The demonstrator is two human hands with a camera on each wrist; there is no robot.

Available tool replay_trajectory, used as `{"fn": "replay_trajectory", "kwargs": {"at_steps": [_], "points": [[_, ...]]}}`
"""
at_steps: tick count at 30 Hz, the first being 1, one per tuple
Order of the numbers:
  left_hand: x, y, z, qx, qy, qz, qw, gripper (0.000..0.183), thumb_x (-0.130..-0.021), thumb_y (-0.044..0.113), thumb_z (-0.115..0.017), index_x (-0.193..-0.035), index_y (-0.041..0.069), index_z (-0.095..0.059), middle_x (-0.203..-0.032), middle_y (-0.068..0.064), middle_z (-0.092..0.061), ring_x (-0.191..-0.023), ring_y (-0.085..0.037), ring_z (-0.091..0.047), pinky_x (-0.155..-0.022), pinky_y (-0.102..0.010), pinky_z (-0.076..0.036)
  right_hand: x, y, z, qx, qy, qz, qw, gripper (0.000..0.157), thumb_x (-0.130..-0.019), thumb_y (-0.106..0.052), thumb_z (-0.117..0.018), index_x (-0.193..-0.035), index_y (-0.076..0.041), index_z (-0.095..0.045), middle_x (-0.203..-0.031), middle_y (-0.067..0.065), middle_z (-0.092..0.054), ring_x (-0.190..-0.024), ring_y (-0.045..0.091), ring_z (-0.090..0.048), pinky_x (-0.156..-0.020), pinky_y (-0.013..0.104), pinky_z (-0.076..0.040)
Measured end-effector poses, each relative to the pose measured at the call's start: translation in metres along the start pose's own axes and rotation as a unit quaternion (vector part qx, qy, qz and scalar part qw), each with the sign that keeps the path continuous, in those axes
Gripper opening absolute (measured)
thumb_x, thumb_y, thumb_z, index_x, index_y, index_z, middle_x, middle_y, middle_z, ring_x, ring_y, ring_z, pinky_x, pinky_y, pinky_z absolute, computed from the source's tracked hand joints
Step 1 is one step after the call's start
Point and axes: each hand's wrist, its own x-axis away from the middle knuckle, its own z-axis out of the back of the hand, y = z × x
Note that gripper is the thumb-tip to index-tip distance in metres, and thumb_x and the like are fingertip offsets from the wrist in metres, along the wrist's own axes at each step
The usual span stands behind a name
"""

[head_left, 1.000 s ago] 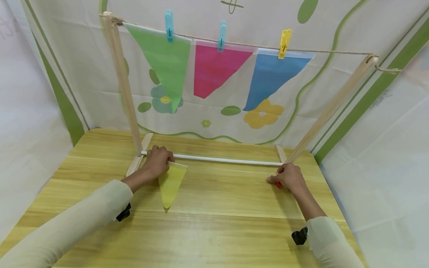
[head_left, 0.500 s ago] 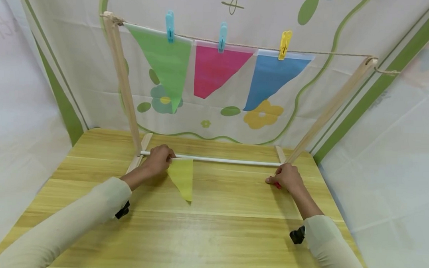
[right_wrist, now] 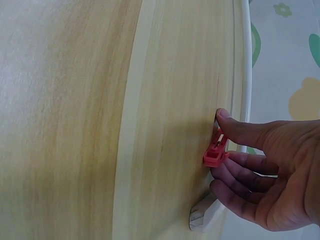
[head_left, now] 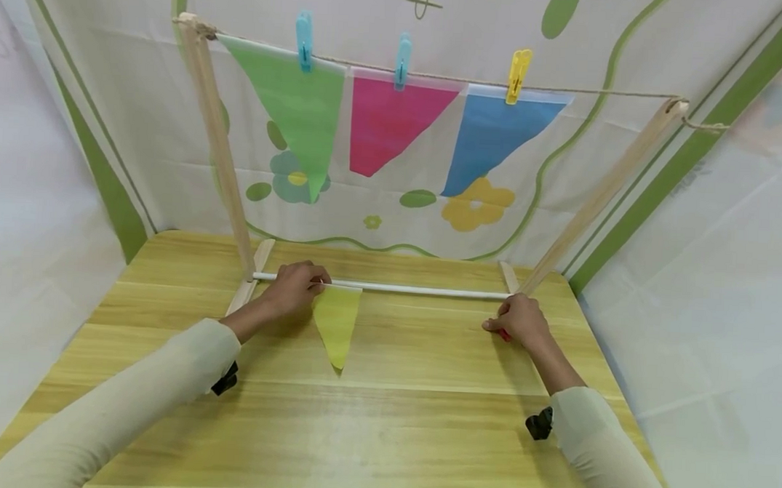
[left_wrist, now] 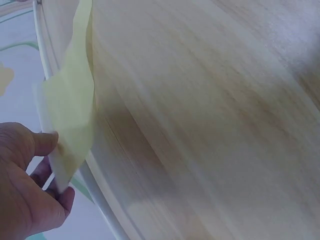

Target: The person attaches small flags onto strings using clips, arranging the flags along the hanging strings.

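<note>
My left hand (head_left: pixel 293 289) pinches a yellow pennant flag (head_left: pixel 337 322) by its pale top edge, and the flag's point hangs toward me. In the left wrist view the pennant flag (left_wrist: pixel 72 110) bends between thumb and fingers. My right hand (head_left: pixel 524 319) is by the foot of the right post. A red clothespin (right_wrist: pixel 216 152) sits between its thumb and fingers in the right wrist view. Above, green (head_left: pixel 298 109), pink (head_left: pixel 396 124) and blue (head_left: pixel 500 136) pennants hang from a twine line (head_left: pixel 607 92), under two light-blue clothespins (head_left: pixel 304 42) and a yellow clothespin (head_left: pixel 518 76).
Two wooden posts, a left post (head_left: pixel 218 149) and a right post (head_left: pixel 603 199), hold up the twine. A white rod (head_left: pixel 428 291) joins them low over the wooden table (head_left: pixel 370 432). Behind hangs a patterned cloth (head_left: pixel 380 200).
My left hand has moved a little right with the yellow pennant flag, which has swung and turned. My right hand stays nearly in place with the red clothespin.
</note>
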Motion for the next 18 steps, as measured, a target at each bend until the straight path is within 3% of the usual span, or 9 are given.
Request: {"fn": "replay_trajectory", "kwargs": {"at_steps": [3, 5, 10, 16, 18], "points": [[0.009, 0.041, 0.022, 0.009, 0.005, -0.002, 0.9999, 0.013, -0.108, 0.004, -0.073, -0.116, 0.006, -0.083, -0.107, -0.017, -0.075, -0.103, -0.039, -0.075, -0.096, -0.069, -0.054, 0.0, 0.001, 0.001, -0.012, -0.003, 0.005, 1.0, 0.047, -0.092, -0.028, -0.096, -0.068, -0.014, -0.059, -0.057, -0.003, -0.048, -0.058, 0.016, -0.045, -0.057, 0.032, -0.038], [0.011, 0.053, 0.029, 0.014, 0.001, 0.003, 0.9999, 0.014, -0.109, 0.003, -0.071, -0.119, 0.003, -0.082, -0.109, -0.02, -0.074, -0.105, -0.041, -0.074, -0.097, -0.065, -0.058, -0.005, 0.01, -0.001, -0.027, -0.004, 0.025, 0.999, 0.047, -0.091, -0.032, -0.097, -0.067, -0.016, -0.06, -0.057, -0.004, -0.049, -0.057, 0.015, -0.044, -0.056, 0.032, -0.036], [0.008, 0.06, 0.035, 0.039, -0.006, 0.028, 0.9988, 0.013, -0.112, 0.007, -0.071, -0.118, 0.001, -0.08, -0.112, -0.02, -0.074, -0.102, -0.035, -0.071, -0.091, -0.055, -0.063, -0.004, 0.009, -0.001, -0.022, -0.015, 0.038, 0.999, 0.042, -0.093, -0.033, -0.096, -0.071, -0.015, -0.065, -0.061, -0.002, -0.057, -0.06, 0.016, -0.049, -0.058, 0.032, -0.038], [0.004, 0.063, 0.036, 0.039, -0.005, 0.056, 0.9977, 0.013, -0.112, 0.021, -0.073, -0.116, 0.009, -0.079, -0.113, -0.015, -0.082, -0.102, -0.033, -0.077, -0.09, -0.055, -0.064, 0.002, -0.004, 0.004, 0.0, -0.024, 0.014, 1.0, 0.041, -0.1, -0.024, -0.089, -0.074, -0.012, -0.06, -0.063, -0.001, -0.051, -0.062, 0.016, -0.044, -0.059, 0.032, -0.037], [0.003, 0.064, 0.035, 0.043, -0.003, 0.057, 0.9974, 0.014, -0.113, 0.022, -0.073, -0.117, 0.01, -0.078, -0.113, -0.015, -0.083, -0.102, -0.033, -0.078, -0.09, -0.056, -0.065, 0.004, -0.005, 0.005, 0.004, -0.021, 0.012, 1.0, 0.035, -0.1, -0.024, -0.089, -0.08, -0.009, -0.065, -0.068, 0.001, -0.057, -0.065, 0.016, -0.048, -0.061, 0.032, -0.041]]}}
